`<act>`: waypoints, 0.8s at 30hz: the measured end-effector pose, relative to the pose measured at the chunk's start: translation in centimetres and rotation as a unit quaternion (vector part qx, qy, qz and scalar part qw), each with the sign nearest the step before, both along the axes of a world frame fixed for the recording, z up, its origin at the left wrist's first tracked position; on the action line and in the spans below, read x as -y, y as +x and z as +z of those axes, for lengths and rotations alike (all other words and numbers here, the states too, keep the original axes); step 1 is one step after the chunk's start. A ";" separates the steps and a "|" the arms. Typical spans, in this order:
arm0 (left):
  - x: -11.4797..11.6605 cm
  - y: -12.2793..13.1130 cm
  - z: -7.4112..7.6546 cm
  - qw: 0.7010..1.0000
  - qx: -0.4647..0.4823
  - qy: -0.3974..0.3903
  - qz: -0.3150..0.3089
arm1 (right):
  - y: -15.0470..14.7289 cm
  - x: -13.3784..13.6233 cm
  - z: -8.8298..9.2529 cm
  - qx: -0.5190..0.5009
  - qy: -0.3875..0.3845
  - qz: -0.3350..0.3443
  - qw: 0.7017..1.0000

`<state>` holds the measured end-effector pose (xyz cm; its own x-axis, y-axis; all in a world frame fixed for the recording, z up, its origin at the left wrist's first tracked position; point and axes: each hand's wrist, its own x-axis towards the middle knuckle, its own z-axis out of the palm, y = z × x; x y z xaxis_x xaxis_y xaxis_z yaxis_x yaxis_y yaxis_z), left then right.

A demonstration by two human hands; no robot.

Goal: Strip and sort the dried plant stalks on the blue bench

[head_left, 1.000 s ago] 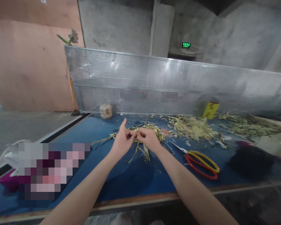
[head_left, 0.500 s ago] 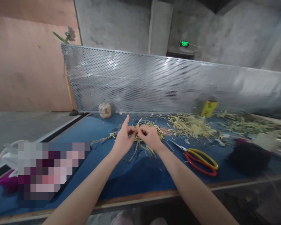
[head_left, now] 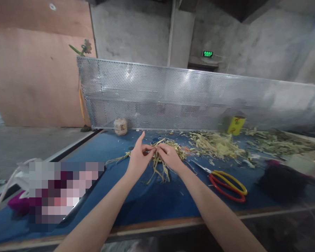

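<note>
My left hand [head_left: 139, 159] and my right hand [head_left: 170, 156] meet over a small heap of dried, yellowish-green plant strands [head_left: 160, 172] on the blue tabletop. Thumb and forefinger of each hand are pinched, with the tips touching or nearly so. A thin plant strand seems to be between them, mostly hidden by the fingers. The left thumb is in view pointing up, away from the pinch. Loose strands spread out below the hands and off to the left. Right of my right forearm lies a pair of scissors [head_left: 220, 180] with one yellow and one red handle loop.
Larger piles of dried plant strips [head_left: 216, 145] lie back right, near a yellow box [head_left: 236, 125]. A whitish lump [head_left: 120, 126] stands by the perforated metal panel [head_left: 157, 91]. A dark bundle [head_left: 282, 182] sits at right, a blurred-out flat object [head_left: 68, 196] at left.
The camera view has shifted slightly, so the scene sits lower and to the right. My hands stay pinched together over the heap; the strip that stood up between the fingertips no longer sticks up.
</note>
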<state>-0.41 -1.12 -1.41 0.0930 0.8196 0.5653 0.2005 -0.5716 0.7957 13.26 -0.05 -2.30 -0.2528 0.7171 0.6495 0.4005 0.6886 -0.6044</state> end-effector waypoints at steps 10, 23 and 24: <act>-0.5 -0.1 -0.5 0.997 -0.050 0.053 0.016 | -0.1 -0.3 -0.2 -0.008 -0.044 0.030 0.999; 0.0 -0.1 -0.3 0.997 -0.058 0.049 0.001 | 0.1 0.1 0.5 -0.065 -0.088 0.067 0.992; 0.0 -0.2 -0.2 0.997 -0.060 0.051 0.005 | 0.0 0.1 0.6 -0.078 -0.102 0.074 0.989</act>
